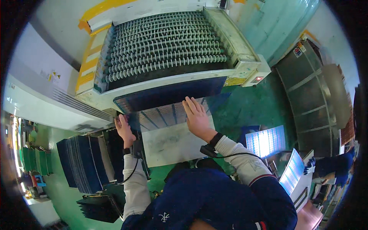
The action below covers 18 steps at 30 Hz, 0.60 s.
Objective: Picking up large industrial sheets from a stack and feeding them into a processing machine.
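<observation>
A thin, patterned circuit panel (163,117) stands tilted in front of the roller machine, its face marked with several dark strips. At its left edge, my left hand (125,131) is closed on the panel, its fingers partly out of sight. Across the right part of the panel lies my right hand (198,119), fingers stretched out flat. Just beneath the panel is a pale, stained board (174,143). Another dark blue sheet (172,92) leans against the machine's front, behind the panel.
Ahead is a conveyor machine (165,46) with rows of disc rollers. Racked dark panels (82,163) stand at left. On the right, a shiny panel (265,141) reflects light, near a co-worker's gloved hand (309,166) at another lit panel (292,172). A grey cabinet (310,99) stands beyond.
</observation>
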Tool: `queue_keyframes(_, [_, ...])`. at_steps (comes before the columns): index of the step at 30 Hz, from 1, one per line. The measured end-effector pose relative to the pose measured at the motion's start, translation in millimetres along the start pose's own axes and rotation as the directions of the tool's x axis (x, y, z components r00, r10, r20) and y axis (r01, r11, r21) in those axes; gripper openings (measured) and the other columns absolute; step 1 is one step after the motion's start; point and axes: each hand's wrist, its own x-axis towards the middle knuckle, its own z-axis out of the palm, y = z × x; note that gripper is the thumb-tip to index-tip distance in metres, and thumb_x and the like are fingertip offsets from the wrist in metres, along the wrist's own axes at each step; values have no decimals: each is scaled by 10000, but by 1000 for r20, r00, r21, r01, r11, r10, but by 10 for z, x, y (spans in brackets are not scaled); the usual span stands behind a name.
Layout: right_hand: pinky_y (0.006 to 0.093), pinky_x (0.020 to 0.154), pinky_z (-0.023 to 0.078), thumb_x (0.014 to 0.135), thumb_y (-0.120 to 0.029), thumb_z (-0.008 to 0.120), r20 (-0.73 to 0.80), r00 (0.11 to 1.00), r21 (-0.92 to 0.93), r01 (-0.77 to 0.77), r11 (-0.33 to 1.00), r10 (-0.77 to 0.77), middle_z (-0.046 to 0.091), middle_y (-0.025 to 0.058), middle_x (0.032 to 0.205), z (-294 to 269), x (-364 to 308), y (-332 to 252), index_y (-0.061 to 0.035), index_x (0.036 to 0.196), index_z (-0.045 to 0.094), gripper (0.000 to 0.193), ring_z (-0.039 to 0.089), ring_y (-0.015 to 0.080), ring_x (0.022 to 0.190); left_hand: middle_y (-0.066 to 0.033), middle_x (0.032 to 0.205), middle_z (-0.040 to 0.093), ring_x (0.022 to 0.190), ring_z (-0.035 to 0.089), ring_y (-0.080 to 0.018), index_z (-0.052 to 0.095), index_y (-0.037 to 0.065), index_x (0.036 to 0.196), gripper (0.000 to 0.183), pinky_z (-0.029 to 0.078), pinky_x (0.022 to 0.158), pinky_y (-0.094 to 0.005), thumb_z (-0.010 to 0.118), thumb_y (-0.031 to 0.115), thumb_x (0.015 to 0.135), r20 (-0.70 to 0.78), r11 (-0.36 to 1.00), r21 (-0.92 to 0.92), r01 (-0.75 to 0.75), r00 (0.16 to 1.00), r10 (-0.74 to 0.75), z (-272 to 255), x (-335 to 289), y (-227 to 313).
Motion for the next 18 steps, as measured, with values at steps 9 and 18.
queue_keyframes(9, [445,1033,309,688,-59,649,-139,981,29,-134,991,137,366,192,1381,-74,137,363,18,1312,393,679,358,356,1267,21,997,596,849,489,-85,451,77,1259,509,355,737,-246,597,390,885,17,998,55,12,1000,-13,-68,88,-3])
queue_keyframes(18, [372,944,402,703,-92,657,-159,738,352,-578,736,655,558,199,1184,12,20,2020,61,1291,411,655,515,317,1128,4,1101,580,979,507,-100,427,60,1287,540,362,792,-258,608,367,882,8,995,86,42,999,-43,-39,228,-20])
